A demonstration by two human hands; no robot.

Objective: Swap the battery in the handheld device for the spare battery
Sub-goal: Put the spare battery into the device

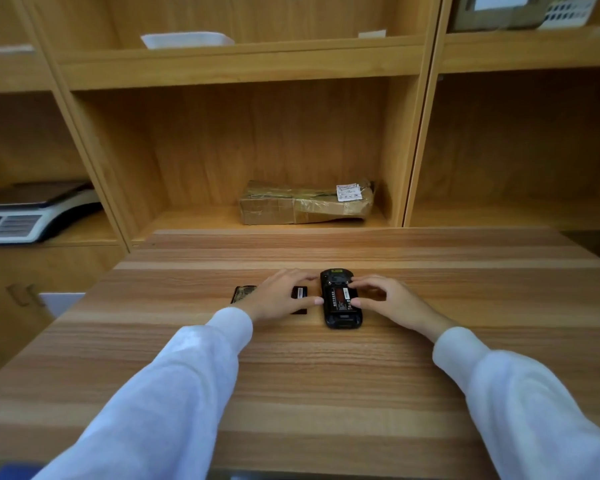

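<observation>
A black handheld device (336,299) lay back-up on the wood-grain counter (326,375), its open bay holding a battery (340,299); both hands' fingers (361,284) rested spread.

Wood-grain table (326,375), matt; black plastic handheld device (336,320); tape-glossy cardboard parcel (291,206).

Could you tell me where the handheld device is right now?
It lies face-down mid-table, between the left hand and right hand, battery showing.

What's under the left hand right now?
The left hand covers most of a black battery lying beside the handheld device. Only its labelled right end shows; the rest is hidden.
</observation>
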